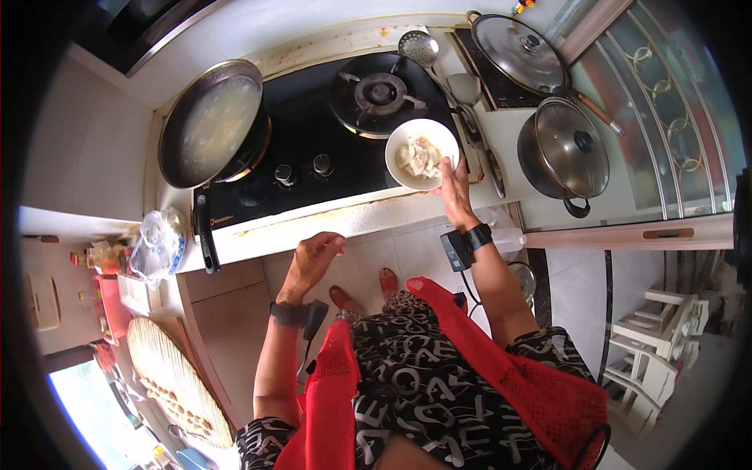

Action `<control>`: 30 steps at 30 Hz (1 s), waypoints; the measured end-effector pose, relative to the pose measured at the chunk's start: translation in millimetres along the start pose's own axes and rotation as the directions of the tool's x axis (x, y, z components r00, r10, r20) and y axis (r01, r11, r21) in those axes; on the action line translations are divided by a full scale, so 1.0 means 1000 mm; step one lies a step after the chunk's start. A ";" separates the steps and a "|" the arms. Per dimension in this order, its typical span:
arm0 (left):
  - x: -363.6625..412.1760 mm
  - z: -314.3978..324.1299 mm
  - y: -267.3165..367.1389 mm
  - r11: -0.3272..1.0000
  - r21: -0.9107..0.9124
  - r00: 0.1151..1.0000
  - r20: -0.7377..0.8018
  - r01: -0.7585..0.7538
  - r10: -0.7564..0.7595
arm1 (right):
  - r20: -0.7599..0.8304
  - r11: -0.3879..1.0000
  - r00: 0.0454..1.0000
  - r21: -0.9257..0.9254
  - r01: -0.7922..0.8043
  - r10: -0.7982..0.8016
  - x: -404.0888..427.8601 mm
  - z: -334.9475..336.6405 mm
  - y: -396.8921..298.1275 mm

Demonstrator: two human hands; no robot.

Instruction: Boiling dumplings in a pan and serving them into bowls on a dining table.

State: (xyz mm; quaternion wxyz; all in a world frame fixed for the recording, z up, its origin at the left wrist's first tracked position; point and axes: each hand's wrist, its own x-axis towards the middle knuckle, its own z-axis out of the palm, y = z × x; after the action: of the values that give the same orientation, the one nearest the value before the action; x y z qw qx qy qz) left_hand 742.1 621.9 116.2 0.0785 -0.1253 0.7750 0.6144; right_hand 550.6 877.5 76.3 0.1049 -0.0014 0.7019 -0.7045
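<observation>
My right hand (453, 191) grips the near right rim of a white bowl (398, 171), thumb by the edge. Pale dumplings (420, 157) lie in the bowl, which is over the front right part of the black gas stove (299, 117). Loosely curled, my left hand (318, 258) hangs before the counter edge with nothing visible in it. To its upper left, a wok (170, 154) on the left burner contains cloudy, pale liquid (220, 126). The wok's black handle (205, 235) extends over the counter's front edge.
Right of the bare burner (380, 91) lie a skimmer (419, 48) and a spatula (465, 88). Two lidded pans, one shallow (520, 53) and one deep (543, 155), stand farther right. At left are a plastic bag (157, 247) and a round woven tray (170, 364) with small pieces on it.
</observation>
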 end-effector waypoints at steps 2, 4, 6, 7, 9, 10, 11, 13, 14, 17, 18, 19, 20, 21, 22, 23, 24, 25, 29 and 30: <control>-0.011 -0.003 -0.005 1.000 0.003 0.999 -0.025 0.031 -0.031 | 0.004 0.996 0.998 -0.065 0.062 -0.062 -0.002 0.004 0.001; -0.024 -0.007 -0.012 0.999 0.007 0.998 -0.053 0.040 -0.040 | -0.018 0.975 0.988 -0.164 0.150 -0.155 -0.002 0.008 -0.003; -0.037 -0.010 -0.019 0.999 0.011 0.996 -0.079 0.048 -0.047 | -0.090 0.873 0.930 -0.389 0.296 -0.355 0.001 0.014 -0.001; -0.043 -0.012 -0.022 0.998 0.011 0.994 -0.099 0.056 -0.055 | -0.081 0.871 0.931 -0.389 0.300 -0.357 0.002 0.013 0.001; -0.054 -0.015 -0.026 0.998 0.005 0.991 -0.122 0.063 -0.062 | -0.078 0.870 0.928 -0.384 0.309 -0.364 0.001 0.009 -0.004; -0.060 -0.017 -0.026 0.997 0.010 0.989 -0.123 0.083 -0.081 | -0.079 0.893 0.941 -0.352 0.282 -0.328 -0.003 0.006 -0.010; -0.065 -0.018 -0.027 0.995 0.015 0.987 -0.123 0.103 -0.100 | -0.089 0.893 0.933 -0.333 0.303 -0.349 -0.007 0.008 -0.015; -0.074 -0.019 -0.033 0.995 -0.012 0.986 -0.128 0.104 -0.105 | -0.134 0.883 0.937 -0.401 0.245 -0.321 -0.009 0.012 -0.016; -0.077 -0.019 -0.035 0.993 -0.037 0.985 -0.129 0.110 -0.114 | -0.134 0.880 0.936 -0.403 0.250 -0.327 -0.009 0.011 -0.015; -0.081 -0.020 -0.037 0.991 -0.048 0.986 -0.105 0.126 -0.131 | -0.163 0.843 0.903 -0.455 0.289 -0.397 -0.009 0.010 -0.013; -0.080 -0.020 -0.036 0.991 -0.049 0.986 -0.106 0.126 -0.131 | -0.179 0.821 0.890 -0.492 0.289 -0.420 -0.009 0.014 -0.015; -0.075 -0.018 -0.034 0.995 -0.039 0.992 -0.087 0.090 -0.093 | -0.196 0.798 0.874 -0.529 0.287 -0.444 -0.009 0.015 -0.017; -0.067 -0.016 -0.030 0.998 -0.029 0.996 -0.067 0.053 -0.055 | -0.183 0.848 0.911 -0.466 0.251 -0.370 -0.009 0.015 -0.015; -0.059 -0.015 -0.024 0.998 -0.028 0.996 -0.068 0.052 -0.054 | -0.183 0.848 0.910 -0.465 0.252 -0.371 -0.013 0.018 -0.018; -0.050 -0.013 -0.017 0.999 -0.052 1.000 -0.011 0.007 -0.008 | -0.145 0.849 0.909 -0.437 0.297 -0.392 -0.021 0.023 -0.025; -0.040 -0.010 -0.011 0.996 -0.079 0.998 0.047 -0.037 0.041 | -0.108 0.848 0.904 -0.407 0.339 -0.413 -0.025 0.028 -0.028; -0.026 -0.006 -0.004 0.996 -0.077 0.997 0.059 -0.042 0.046 | -0.145 0.852 0.903 -0.418 0.314 -0.404 -0.022 0.029 -0.022; -0.013 -0.003 0.002 0.996 -0.086 0.996 0.079 -0.037 0.044 | -0.123 0.862 0.907 -0.384 0.332 -0.404 -0.028 0.035 -0.023; 0.030 0.022 0.026 0.937 -0.347 0.991 0.130 0.028 0.018 | -0.056 0.904 0.934 -0.277 0.325 -0.353 -0.040 0.045 -0.023; 0.037 0.030 0.027 0.937 -0.347 0.990 0.140 0.036 0.013 | -0.059 0.939 0.955 -0.208 0.274 -0.291 -0.044 0.050 -0.025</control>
State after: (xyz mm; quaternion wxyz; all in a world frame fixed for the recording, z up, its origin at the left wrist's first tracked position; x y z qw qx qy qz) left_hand 698.3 652.8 124.1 0.1128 -0.0984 0.6459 0.7486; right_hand 597.9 834.6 107.8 -0.0295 -0.0811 0.7647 -0.6386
